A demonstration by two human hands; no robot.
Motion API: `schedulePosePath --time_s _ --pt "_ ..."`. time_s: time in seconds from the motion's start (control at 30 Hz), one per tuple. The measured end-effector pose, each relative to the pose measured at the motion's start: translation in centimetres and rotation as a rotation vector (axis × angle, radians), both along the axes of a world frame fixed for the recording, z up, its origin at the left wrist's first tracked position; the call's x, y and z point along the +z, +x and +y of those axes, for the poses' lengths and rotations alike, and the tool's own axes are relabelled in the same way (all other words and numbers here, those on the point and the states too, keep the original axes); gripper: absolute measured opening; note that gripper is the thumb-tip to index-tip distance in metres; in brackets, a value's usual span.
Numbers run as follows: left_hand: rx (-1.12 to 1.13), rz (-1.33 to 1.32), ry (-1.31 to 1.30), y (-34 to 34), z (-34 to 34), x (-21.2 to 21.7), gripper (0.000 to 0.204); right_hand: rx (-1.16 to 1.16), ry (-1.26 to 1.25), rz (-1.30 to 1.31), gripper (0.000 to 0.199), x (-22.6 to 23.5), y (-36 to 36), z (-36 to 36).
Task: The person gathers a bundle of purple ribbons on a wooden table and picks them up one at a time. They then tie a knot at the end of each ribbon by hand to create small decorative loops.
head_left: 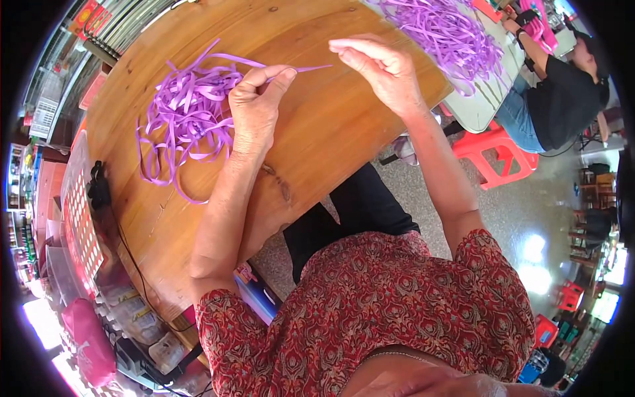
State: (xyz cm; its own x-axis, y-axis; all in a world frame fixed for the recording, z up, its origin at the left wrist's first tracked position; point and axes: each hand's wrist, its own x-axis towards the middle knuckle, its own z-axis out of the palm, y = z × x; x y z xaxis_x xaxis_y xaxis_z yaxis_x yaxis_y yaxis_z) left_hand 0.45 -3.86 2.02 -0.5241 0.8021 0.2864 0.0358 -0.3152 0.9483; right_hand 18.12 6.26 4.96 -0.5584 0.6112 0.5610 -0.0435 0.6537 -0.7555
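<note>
Purple ribbon strip [301, 69] in left hand [254, 109]

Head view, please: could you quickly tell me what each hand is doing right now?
Left hand: closed, pinching a thin purple ribbon strip drawn from the loose purple ribbon pile.
Right hand: open, fingers curled, holding nothing visible.

One ribbon heap [188, 112] is spread near the table's [317, 159] left edge (another heap [443, 33] at its far-right corner).
</note>
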Motion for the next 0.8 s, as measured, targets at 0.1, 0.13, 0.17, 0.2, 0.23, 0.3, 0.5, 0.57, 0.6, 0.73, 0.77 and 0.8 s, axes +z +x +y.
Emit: schedulePosePath --time_s 0.1,0.13,0.17,0.2,0.23,0.3,0.5,0.57,0.6,0.73,0.77,0.8 --pt "-0.004 0.075 0.014 0.1 0.1 0.0 0.007 0.044 -0.029 -0.071 0.020 0.2 -0.4 -0.4" --pt "-0.005 0.073 0.015 0.2 0.0 0.0 0.007 0.059 -0.048 -0.137 0.021 0.1 -0.5 -0.5" --pt "0.001 0.107 0.005 0.4 0.0 0.2 0.008 0.061 -0.049 -0.138 0.021 -0.1 -0.5 -0.5" --pt "0.006 0.140 -0.005 0.5 -0.1 0.3 0.008 0.032 -0.039 -0.183 0.021 -0.4 -0.6 -0.6" --pt "0.007 0.138 -0.008 0.5 0.0 0.2 0.008 0.004 -0.030 -0.227 0.021 -0.6 -0.6 -0.6" --pt "0.015 0.219 0.015 0.2 0.1 0.0 0.008 0.014 -0.019 -0.231 0.020 -0.8 -0.9 -0.6" --pt "0.019 0.279 -0.004 0.1 0.1 0.0 0.008 0.058 0.005 -0.268 0.015 -1.3 -1.1 -0.3" --pt "0.021 0.291 -0.024 -0.1 0.2 -0.2 0.008 0.094 0.049 -0.235 0.014 -1.4 -1.1 -0.2" --pt "0.021 0.303 -0.038 -0.2 0.1 -0.3 0.008 0.160 -0.085 -0.198 0.014 -1.2 -1.1 -0.3" --pt "-0.053 0.056 -0.007 0.4 -0.1 -0.6 0.009 0.358 -0.695 -0.052 0.019 -1.5 -1.1 -0.7" --pt "-0.094 -0.076 -0.040 0.7 -0.3 -0.2 0.009 0.358 -0.695 -0.051 0.019 -1.9 -1.3 -0.7" --pt "-0.134 -0.209 -0.072 0.9 -0.4 -0.1 0.008 0.463 -0.794 0.093 0.022 -2.7 -1.5 -0.8"
